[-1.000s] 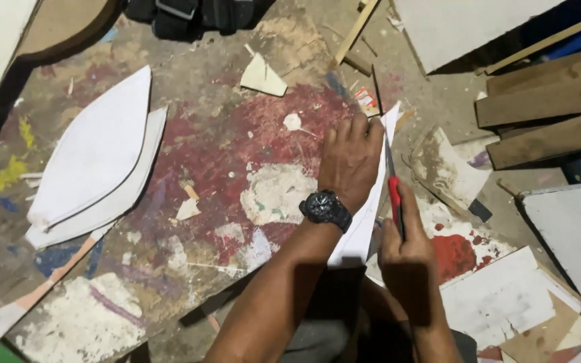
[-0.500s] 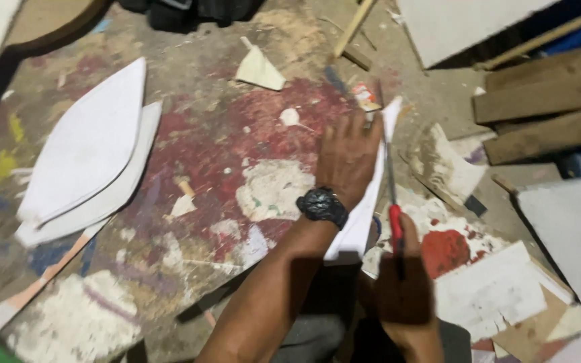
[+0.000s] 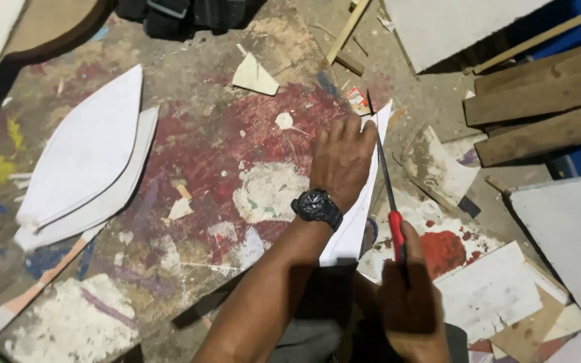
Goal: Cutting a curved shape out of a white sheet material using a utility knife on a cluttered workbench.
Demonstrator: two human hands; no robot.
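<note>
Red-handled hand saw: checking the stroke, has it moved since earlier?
Yes: the red-handled hand saw drew back toward the person, judged against the red paint patch.

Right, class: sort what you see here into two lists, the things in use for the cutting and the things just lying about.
In use:
- left hand, pressing down the white sheet
- right hand, gripping the red-handled saw
- paint-stained board underneath

Lying about:
- stacked white curved pieces
- small triangular offcut
- wooden planks
- thin wooden stick
</note>
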